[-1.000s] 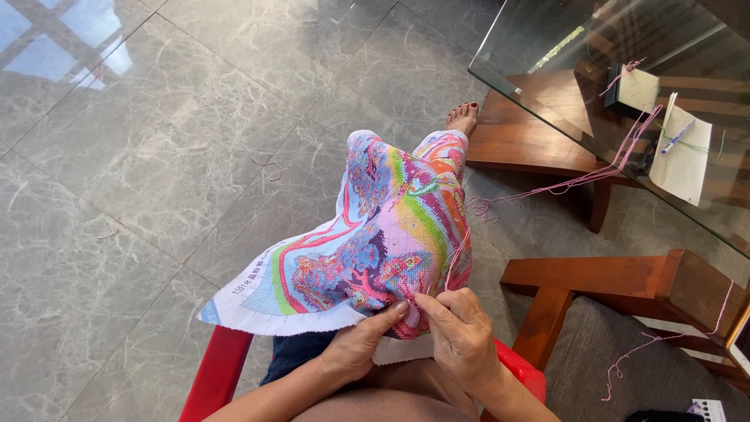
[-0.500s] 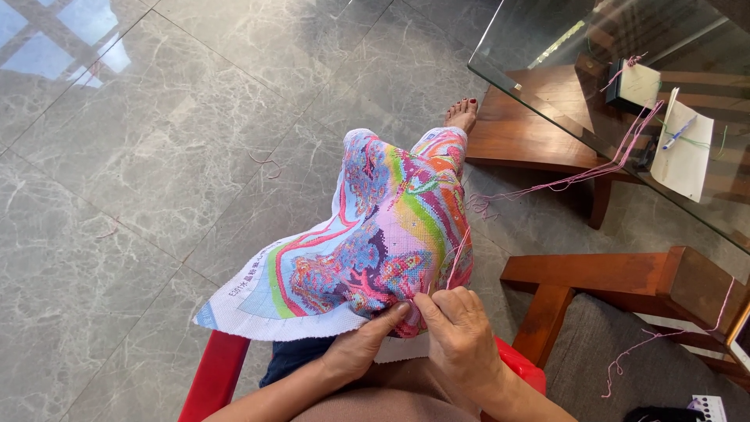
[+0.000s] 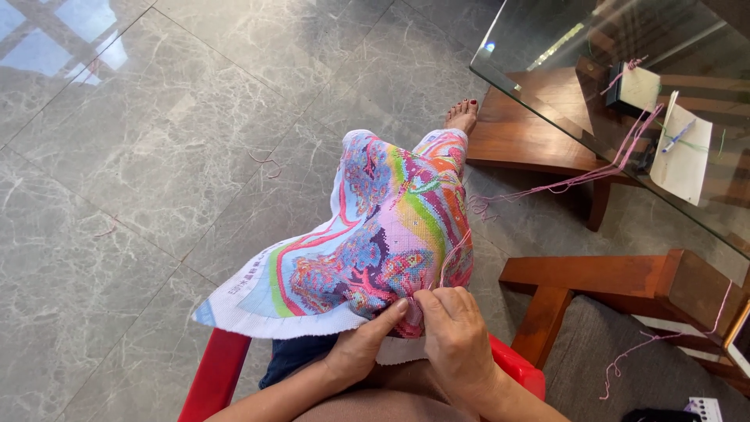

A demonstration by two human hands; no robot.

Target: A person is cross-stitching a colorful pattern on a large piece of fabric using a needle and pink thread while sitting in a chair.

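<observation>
Cross-stitch cloth [image 3: 367, 250] draped over the knee, both hands at its near edge
Left hand [image 3: 359, 348] and right hand [image 3: 457, 336] fingers pinched shut on cloth; the trailing pink thread [image 3: 562, 184] may snag

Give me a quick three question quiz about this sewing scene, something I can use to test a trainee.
1. True or false: both hands, the left hand and the right hand, touch the near edge of the multicoloured cross-stitch cloth.
2. Where does the pink thread that trails from the cloth lead? A) up to the glass tabletop B) under the red plastic chair C) to a basket
3. Fill in: a blue pen lies on a white sheet of ____.

Key: 1 true; 2 A; 3 paper.
</observation>
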